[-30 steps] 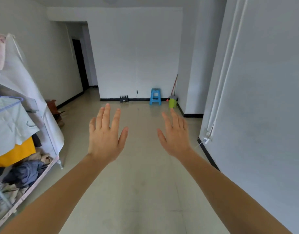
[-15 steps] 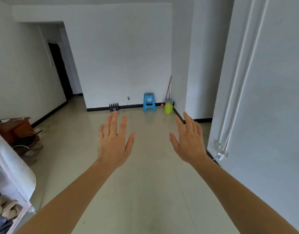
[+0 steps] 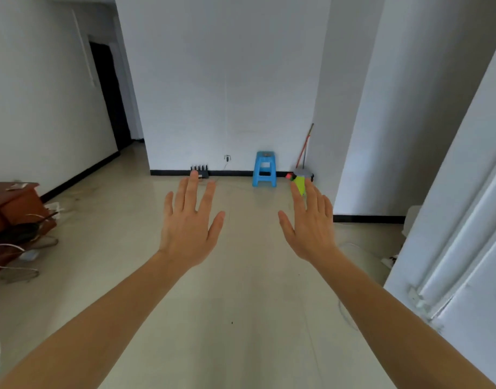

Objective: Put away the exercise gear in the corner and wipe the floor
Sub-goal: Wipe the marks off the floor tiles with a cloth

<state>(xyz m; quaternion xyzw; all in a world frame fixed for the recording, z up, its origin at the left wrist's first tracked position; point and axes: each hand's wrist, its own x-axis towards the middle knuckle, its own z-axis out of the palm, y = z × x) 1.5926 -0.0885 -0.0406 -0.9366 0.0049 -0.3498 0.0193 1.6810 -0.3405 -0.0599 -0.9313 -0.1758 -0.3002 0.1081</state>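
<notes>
With the left hand and right hand both spread flat and empty, the mop and green bucket stand well ahead in the far corner, nearer the right hand.

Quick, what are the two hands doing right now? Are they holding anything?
Left hand: open, fingers spread, holding nothing.
Right hand: open, fingers straight, holding nothing.
</notes>
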